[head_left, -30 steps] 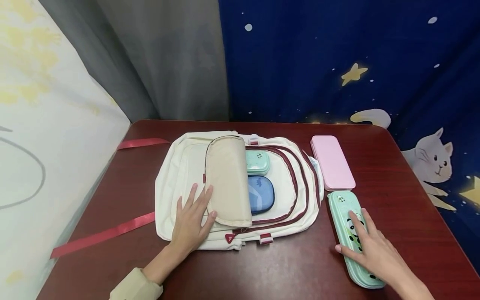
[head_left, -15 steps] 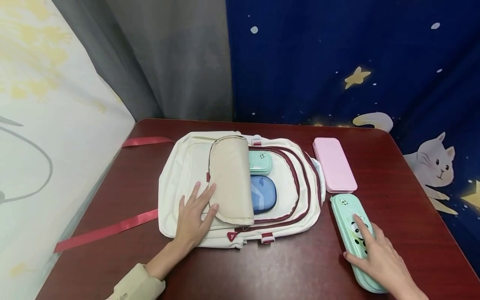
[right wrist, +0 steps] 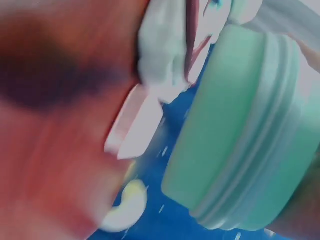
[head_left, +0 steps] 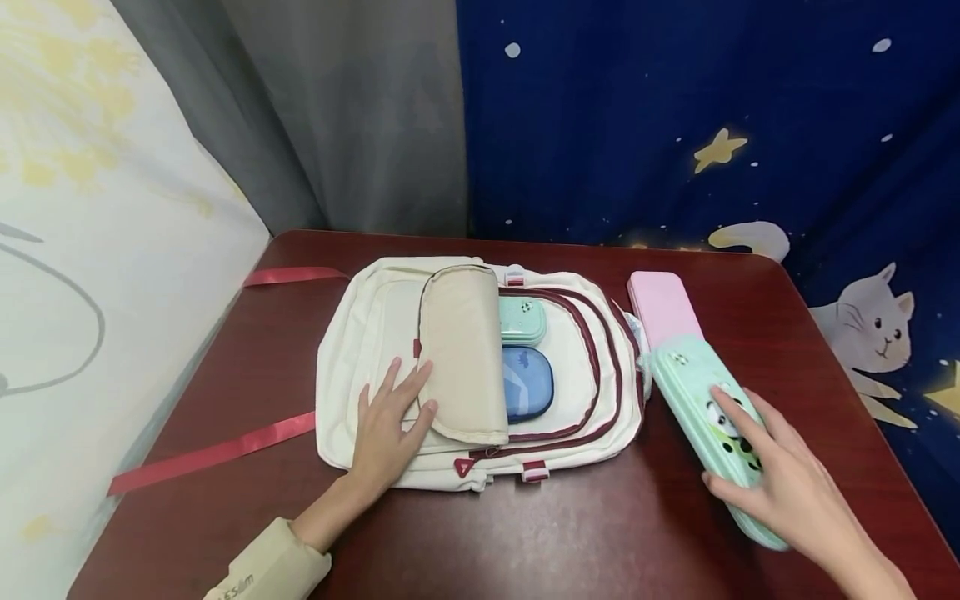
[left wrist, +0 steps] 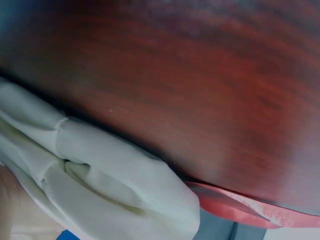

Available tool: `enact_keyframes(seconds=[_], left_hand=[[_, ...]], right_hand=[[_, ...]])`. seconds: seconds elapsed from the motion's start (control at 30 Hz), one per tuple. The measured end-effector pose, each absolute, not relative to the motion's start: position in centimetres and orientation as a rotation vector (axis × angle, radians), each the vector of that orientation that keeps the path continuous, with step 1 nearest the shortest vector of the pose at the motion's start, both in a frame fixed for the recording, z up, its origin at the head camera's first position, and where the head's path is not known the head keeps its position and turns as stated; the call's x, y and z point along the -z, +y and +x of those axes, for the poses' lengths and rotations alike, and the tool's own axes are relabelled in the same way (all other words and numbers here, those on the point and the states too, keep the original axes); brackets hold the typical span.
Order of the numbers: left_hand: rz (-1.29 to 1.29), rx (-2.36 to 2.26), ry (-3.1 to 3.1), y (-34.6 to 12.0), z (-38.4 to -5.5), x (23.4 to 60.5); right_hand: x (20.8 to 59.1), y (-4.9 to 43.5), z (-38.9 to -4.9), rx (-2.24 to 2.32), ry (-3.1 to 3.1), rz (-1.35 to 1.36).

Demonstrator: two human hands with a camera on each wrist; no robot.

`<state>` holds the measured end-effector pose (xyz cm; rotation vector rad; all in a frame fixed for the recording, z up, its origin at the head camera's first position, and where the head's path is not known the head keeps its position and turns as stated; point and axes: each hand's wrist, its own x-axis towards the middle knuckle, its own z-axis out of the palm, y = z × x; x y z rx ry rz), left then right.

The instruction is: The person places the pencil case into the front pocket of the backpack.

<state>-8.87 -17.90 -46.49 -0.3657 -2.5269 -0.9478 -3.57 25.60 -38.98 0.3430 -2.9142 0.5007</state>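
My right hand [head_left: 787, 471] grips a mint-green pencil case [head_left: 693, 396] with a panda print, thumb on the near side and fingers across the lid. In the right wrist view the case [right wrist: 220, 120] is raised off the table and tilted. My left hand [head_left: 390, 429] lies with spread fingers on the cream backpack [head_left: 367, 358], fingertips at the edge of its folded-back beige flap [head_left: 463, 358]. Inside the unzipped front pocket sit another mint-green case [head_left: 522, 321] and a blue case [head_left: 528, 383], both partly covered by the flap.
Behind the held case lies a pink case [head_left: 663, 304], its near end overlapped in the head view. Red straps [head_left: 217, 454] run from the backpack to the left over the dark red table [head_left: 570, 533]. A blue curtain [head_left: 600, 125] hangs behind the table.
The right hand's fingers have closed on the mint-green case and lifted it off the table, its far end now overlapping the pink case. The left hand stays on the backpack.
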Motion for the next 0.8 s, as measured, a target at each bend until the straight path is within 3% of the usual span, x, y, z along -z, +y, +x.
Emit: enact_keyframes(seconds=[0.43,0.8], left_hand=[[-0.393,0.975,-2.53,-18.1,-8.9,46.4],[-0.416,1.011,-2.522,-18.3,-8.9,46.2]], right_hand=[[38.0,18.8,-9.8,-0.355,-2.775,1.146],[36.5,16.7,-12.6,-0.35,-2.911,1.33]])
